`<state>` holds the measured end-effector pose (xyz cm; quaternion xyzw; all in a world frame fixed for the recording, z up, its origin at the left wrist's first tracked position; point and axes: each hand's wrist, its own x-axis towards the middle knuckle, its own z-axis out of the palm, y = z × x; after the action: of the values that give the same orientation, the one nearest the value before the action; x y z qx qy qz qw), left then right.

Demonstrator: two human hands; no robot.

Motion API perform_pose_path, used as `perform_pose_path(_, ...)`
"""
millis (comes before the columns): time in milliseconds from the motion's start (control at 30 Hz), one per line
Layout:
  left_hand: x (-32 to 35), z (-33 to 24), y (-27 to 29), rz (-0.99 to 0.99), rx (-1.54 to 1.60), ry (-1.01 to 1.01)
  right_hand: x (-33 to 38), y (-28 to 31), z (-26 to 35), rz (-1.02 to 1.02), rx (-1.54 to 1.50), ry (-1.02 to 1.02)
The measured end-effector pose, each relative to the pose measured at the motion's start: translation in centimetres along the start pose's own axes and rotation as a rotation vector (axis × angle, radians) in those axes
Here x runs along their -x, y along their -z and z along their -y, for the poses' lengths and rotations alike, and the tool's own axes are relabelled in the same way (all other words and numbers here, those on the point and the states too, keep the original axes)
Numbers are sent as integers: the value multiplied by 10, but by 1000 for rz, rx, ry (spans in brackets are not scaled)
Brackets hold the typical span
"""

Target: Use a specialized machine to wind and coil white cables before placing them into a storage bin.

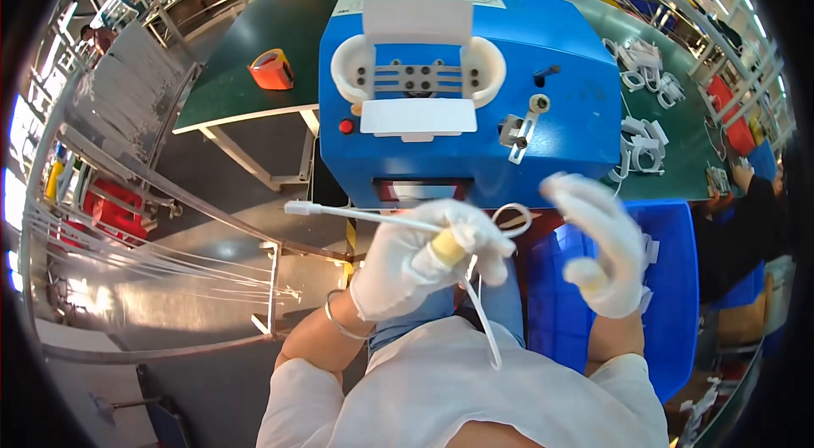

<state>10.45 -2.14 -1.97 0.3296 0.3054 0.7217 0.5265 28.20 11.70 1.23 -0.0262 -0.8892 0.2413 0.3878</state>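
My left hand [411, 266], in a white glove with a pale yellow wrap on the thumb, is closed on a white cable [373, 215] in front of the blue machine. One end with a flat white connector [301, 207] sticks out to the left. A small loop of the cable stands up right of the fingers, and another length hangs down over my lap. My right hand [606, 249], also gloved, is raised apart from the cable over the blue bin, fingers spread from the thumb and holding nothing. The blue machine [407, 164] carries white curved guides [487, 71] around a slotted metal plate.
A blue bin [555, 312] with white pieces inside stands at my right. Coiled white cables [649, 147] lie on the green table [670, 185]. An orange tape roll [271, 69] sits left of the machine, which has a red button [346, 126]. Another person's hand [743, 172] is at far right.
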Motion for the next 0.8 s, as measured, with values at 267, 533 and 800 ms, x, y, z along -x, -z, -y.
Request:
perform_pose_path(267, -14, -40, 60, -468, -189, -314, 26, 22, -35, 84, -111, -714)
perform_pose_path(533, -31, -69, 67, -458, -363, -209, 13, 18, -44, -192, -7, -586)
perform_pose_path(800, -45, -80, 67, -501, -429, -243, 1, 16, -52, -239, 25, -560)
